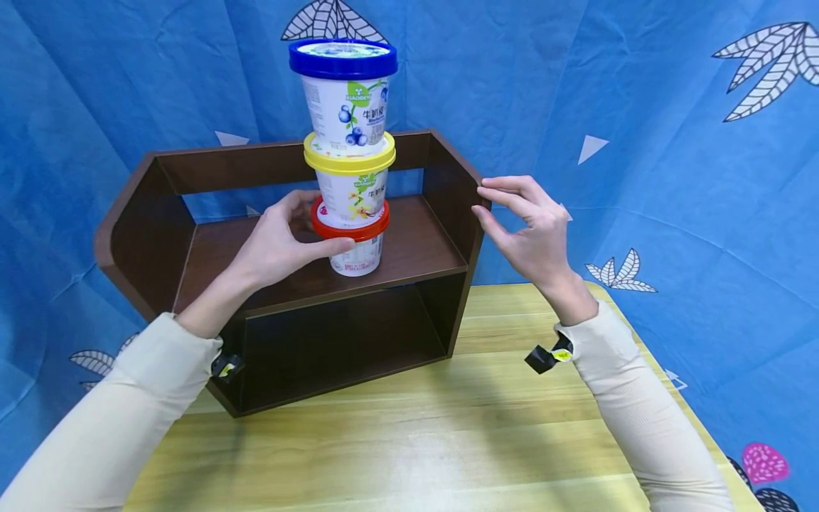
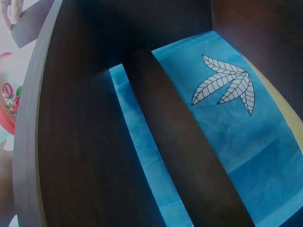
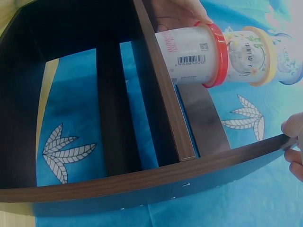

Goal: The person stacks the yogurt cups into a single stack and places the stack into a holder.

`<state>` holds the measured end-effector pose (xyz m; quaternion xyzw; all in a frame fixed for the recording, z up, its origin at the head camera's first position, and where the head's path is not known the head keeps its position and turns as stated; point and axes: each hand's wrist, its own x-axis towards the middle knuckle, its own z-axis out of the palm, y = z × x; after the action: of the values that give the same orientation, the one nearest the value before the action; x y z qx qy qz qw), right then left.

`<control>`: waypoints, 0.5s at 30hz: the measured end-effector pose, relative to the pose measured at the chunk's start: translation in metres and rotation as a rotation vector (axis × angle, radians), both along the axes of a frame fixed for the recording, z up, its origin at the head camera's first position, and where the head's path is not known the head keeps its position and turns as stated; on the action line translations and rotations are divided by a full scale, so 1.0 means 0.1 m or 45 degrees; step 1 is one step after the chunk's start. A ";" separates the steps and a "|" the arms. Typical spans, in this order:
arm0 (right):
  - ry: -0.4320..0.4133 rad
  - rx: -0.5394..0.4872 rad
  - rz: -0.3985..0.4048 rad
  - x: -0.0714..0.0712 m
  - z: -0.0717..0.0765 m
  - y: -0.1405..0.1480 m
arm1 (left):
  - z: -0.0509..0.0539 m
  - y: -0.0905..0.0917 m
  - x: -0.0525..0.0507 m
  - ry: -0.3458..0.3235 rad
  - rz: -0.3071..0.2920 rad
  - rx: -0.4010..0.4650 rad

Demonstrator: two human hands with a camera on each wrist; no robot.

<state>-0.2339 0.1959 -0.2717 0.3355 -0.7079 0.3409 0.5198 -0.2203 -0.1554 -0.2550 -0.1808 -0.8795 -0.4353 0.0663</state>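
Note:
Three ice cream tubs stand in one column on the upper board of a dark brown wooden shelf [image 1: 345, 295]. At the bottom is the red-lidded tub [image 1: 355, 257], then the yellow-lidded tub [image 1: 353, 195], with the blue-lidded tub [image 1: 345, 107] on top. My left hand [image 1: 275, 242] holds the red-lidded tub near its lid, thumb across the front and fingers behind. My right hand [image 1: 527, 227] pinches the front edge of the shelf's right side panel; in the right wrist view the thumb [image 3: 292, 126] and fingers lie on either side of it.
The shelf stands on a light wood table [image 1: 409, 441], with a lower compartment under the board. Behind hangs a blue cloth [image 1: 499, 78] printed with leaves. The shelf's left side panel [image 1: 137, 227] rises beside my left forearm. A small dark device sits at each wrist.

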 end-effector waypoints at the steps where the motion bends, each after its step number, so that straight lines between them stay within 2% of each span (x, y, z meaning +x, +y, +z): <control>1: -0.003 -0.004 0.001 0.00 0.00 0.00 | 0.00 0.00 0.00 -0.003 0.002 -0.002; 9: -0.001 -0.037 -0.006 0.01 -0.04 -0.01 | -0.03 -0.08 0.06 -0.019 0.034 0.028; 15: -0.016 -0.039 -0.034 0.10 -0.07 0.03 | -0.07 -0.15 0.20 0.021 0.023 0.086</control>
<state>-0.2237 0.1991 -0.2782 0.3159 -0.7102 0.3470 0.5247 -0.2007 -0.1701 -0.2622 -0.1742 -0.8652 -0.4627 0.0836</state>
